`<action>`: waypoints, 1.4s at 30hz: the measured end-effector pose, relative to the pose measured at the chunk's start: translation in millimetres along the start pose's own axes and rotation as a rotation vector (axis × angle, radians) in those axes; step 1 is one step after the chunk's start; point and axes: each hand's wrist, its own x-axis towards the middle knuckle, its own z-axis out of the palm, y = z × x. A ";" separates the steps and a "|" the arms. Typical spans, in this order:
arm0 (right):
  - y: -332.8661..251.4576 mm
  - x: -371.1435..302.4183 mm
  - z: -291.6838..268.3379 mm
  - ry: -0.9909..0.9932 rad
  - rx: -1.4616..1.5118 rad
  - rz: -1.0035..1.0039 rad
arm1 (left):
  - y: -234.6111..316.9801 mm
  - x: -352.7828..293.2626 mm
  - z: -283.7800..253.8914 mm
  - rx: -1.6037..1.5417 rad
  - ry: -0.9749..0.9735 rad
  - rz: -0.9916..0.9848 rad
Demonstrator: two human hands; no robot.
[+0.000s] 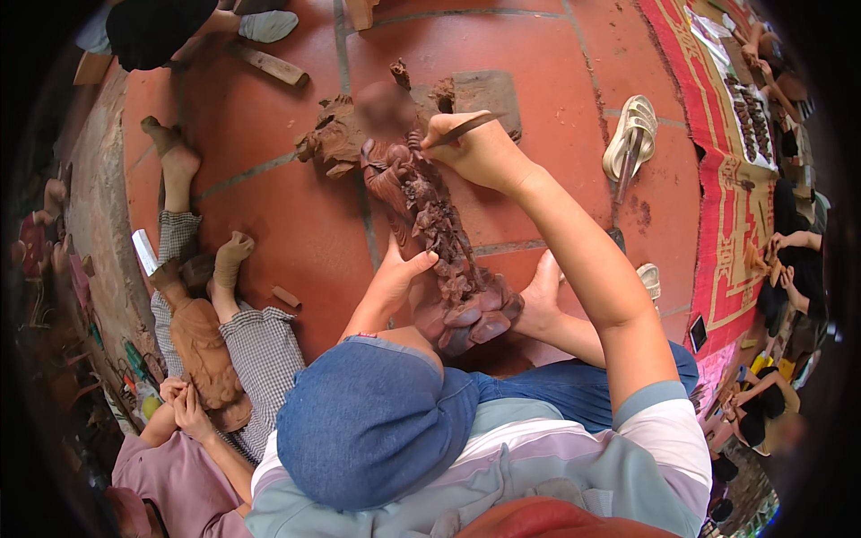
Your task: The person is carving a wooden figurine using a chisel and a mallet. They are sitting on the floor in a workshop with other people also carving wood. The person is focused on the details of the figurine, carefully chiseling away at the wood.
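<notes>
Right hand (473,154) curled, left hand (396,280) lower

"What do we have before us?"
"A statue (437,215) between our left hand (395,280) and right hand (475,154)."
"And to our right?"
"Sandals (639,117) on the floor (251,211) (one farther ahead), then a mat (715,202) beyond them."

Beige sandal (638,118), red mat (731,255), tiled floor (251,121)

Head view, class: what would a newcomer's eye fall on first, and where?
First, the dark reddish-brown carved wooden statue at the centre, its lower half held by the person's left hand. The right hand holds a thin dark tool by the statue's upper part. Next, the red mat with gold patterns along the right side.
</notes>
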 end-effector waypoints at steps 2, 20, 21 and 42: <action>2.3 1.8 5.3 0.025 -0.016 -0.012 | -0.4 -1.0 2.9 -0.009 0.012 -0.013; -1.7 10.1 7.4 -0.043 -0.095 -0.107 | 0.7 -1.0 3.4 0.005 0.010 0.000; -5.3 10.4 4.4 -0.072 -0.103 -0.110 | -0.1 -0.1 3.2 0.004 0.015 -0.010; 26.4 -104.1 -52.2 0.128 0.378 0.318 | -0.8 3.0 4.1 -0.016 0.016 0.000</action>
